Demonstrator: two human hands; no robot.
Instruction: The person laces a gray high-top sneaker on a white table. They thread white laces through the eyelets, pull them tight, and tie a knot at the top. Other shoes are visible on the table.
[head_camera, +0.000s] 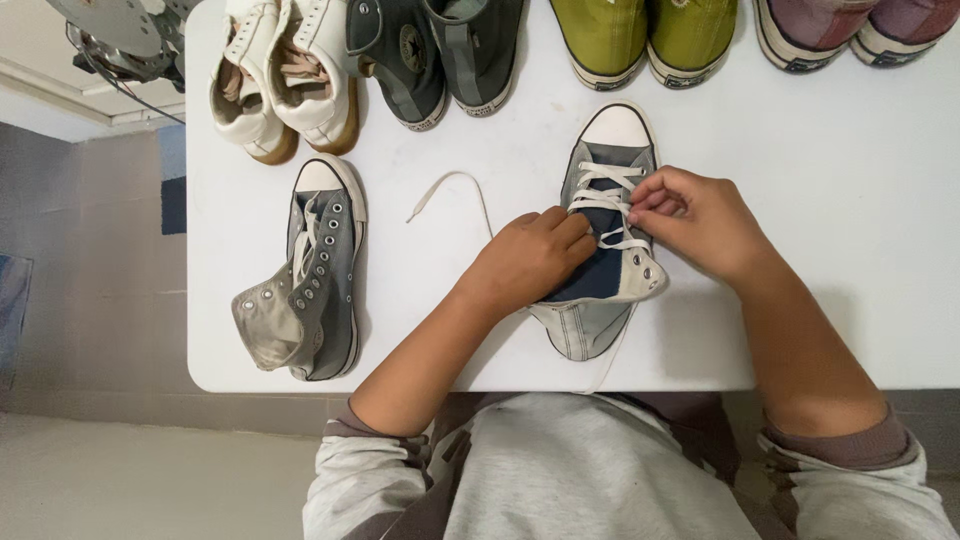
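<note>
Overhead view of a white rectangular table with several pairs of shoes. Near the middle of the table lies a grey canvas high-top sneaker with a white rubber toe cap, toe pointing to the far edge and ankle collar toward the near edge. A white flat cotton lace is threaded through its farther eyelets; one loose end curls onto the table to the left of the shoe.

The left hand rests on the left side of the sneaker's upper, fingers folded against the canvas at the lace rows; whether they pinch the lace cannot be told. The right hand sits at the right side, fingertips drawn together on a strand of the lace near the middle eyelets.

To the left lies the matching unlaced grey high-top sneaker, its collar flopped open. Along the far edge stand a pair of white sneakers, a pair of dark green high-tops, a pair of olive-green sneakers and a pair of maroon sneakers.

Judged by appearance, the sneaker is light, its canvas soft and collapsible, its rubber sole firm; it is best steadied at the sole or the eyelet band. The lace is limp and is best taken at its stiff tip.
</note>
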